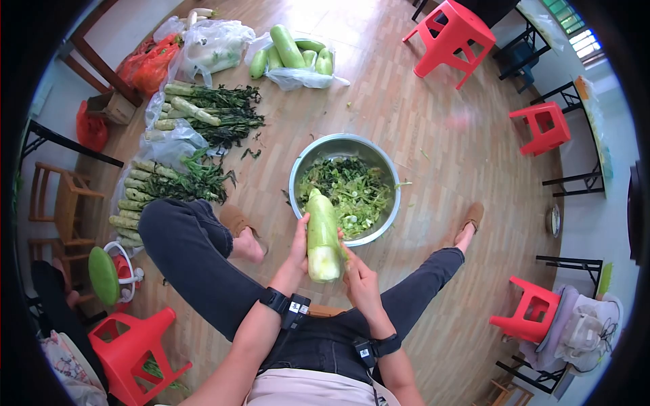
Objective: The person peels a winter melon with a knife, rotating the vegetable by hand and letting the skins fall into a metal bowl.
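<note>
My left hand [298, 247] is wrapped round the side of a long pale-green gourd [321, 227], which I hold upright over the near edge of a metal basin. The gourd's lower end is whiter, as if its skin is off there. Close to its right side, my right hand [360, 283] is closed, with fingers bent; a thin greenish piece shows at the fingertips, but what the hand grips is too small to make out. The metal basin [397, 203] stands on the floor between my feet, holding green leaves and peelings [349, 186].
Leafy celtuce stalks [193, 111] lie on plastic at the left, with more stalks [145, 189] nearer my knee. More gourds [288, 47] rest in a plastic bag at the back. Red stools [455, 37] stand around, one red stool [135, 352] at near left. Leaf scraps dot the wooden floor.
</note>
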The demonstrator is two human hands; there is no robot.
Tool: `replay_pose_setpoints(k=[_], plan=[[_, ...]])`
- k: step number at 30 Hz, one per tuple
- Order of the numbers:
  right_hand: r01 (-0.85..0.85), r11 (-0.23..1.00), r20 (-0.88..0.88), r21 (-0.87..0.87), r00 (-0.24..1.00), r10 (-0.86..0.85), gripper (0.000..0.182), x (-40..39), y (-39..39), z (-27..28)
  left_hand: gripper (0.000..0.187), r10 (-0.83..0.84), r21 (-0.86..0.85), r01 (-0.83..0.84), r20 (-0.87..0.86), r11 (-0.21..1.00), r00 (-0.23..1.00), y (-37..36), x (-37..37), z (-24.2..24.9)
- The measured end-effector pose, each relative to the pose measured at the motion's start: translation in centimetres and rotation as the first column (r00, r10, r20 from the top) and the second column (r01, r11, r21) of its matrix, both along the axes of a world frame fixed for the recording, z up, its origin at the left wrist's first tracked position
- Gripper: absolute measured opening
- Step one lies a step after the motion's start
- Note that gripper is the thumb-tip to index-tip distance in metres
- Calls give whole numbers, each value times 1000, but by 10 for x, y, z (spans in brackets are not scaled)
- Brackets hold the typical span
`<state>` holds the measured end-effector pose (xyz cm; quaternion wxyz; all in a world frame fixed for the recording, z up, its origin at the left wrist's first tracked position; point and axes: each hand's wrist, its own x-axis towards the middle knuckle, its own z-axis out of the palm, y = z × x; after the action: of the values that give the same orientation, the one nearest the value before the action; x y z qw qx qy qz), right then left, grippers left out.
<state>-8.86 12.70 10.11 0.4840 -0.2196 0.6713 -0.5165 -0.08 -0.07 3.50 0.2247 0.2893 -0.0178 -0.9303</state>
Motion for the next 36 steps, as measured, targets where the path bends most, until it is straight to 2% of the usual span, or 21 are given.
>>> replay_pose_setpoints(k=[1, 2, 3, 5, 6, 8, 11, 18, 20, 21, 23, 24, 26, 27, 29, 30, 32, 36], plan=[[-123, 992, -176, 41, 976, 129, 33, -2, 3, 8, 70, 1, 2, -1, -2, 1000, 1000, -1, 1, -1], [-213, 973, -263, 92, 937, 230, 34, -5, 6, 20, 70, -2, -19, 2, 8, 1000, 1000, -3, 3, -2], [-217, 972, -262, 93, 936, 235, 34, -5, 8, 24, 69, -4, -41, 4, 19, 999, 1000, -5, 4, -1], [-276, 942, -439, 190, 835, 333, 37, -6, 12, 27, 70, 9, -41, -6, 69, 999, 998, -7, 4, 1], [-275, 942, -440, 191, 834, 333, 37, -7, 12, 27, 71, -15, -24, 17, 79, 1000, 997, -8, 4, 2], [-284, 942, -607, 177, 722, 332, 38, -9, 10, 27, 72, -40, -8, 41, 91, 999, 995, -8, 5, 5], [-273, 950, -664, 154, 683, 304, 38, -6, 6, 26, 73, -48, -37, 51, 77, 998, 996, -4, 3, 12], [-189, 973, -662, 130, 715, 226, 37, -6, -5, 9, 64, -52, -39, 54, 42, 998, 998, 7, -2, 3], [-124, 991, -557, 46, 820, 129, 38, -13, -10, -10, 62, 0, -57, 6, 114, 998, 993, 15, -7, 4], [-123, 991, -556, 44, 821, 127, 38, -14, -10, -15, 62, 0, -59, 7, 115, 998, 993, 13, -6, 3], [-101, 995, -395, 17, 913, 100, 37, -16, -8, -20, 65, -46, -49, 46, -10, 998, 999, 10, -6, -3], [-102, 995, -398, 19, 912, 101, 37, -16, -5, -18, 65, -46, -48, 45, -13, 998, 999, 10, -5, -7], [-142, 987, -247, 72, 956, 156, 37, -14, 5, -12, 67, -58, -61, 61, 60, 996, 997, 11, 1, -16], [-147, 986, -243, 73, 956, 161, 37, -13, 8, -5, 67, -53, -59, 57, 64, 997, 997, 9, 1, -12], [-234, 959, -327, 162, 904, 276, 36, -13, 15, 13, 69, 7, 0, -7, 158, 1000, 987, 3, -2, 1], [-230, 959, -329, 164, 904, 273, 36, -13, 18, 15, 69, 3, 1, -3, 156, 1000, 988, 2, -1, -1], [-245, 955, -445, 165, 846, 294, 37, -13, 23, 18, 69, -37, 57, 34, 51, 998, 998, 0, 1, -7], [-237, 961, -522, 141, 807, 276, 39, -10, 20, 18, 68, -34, -23, 37, 101, 999, 994, 1, 2, 0]])
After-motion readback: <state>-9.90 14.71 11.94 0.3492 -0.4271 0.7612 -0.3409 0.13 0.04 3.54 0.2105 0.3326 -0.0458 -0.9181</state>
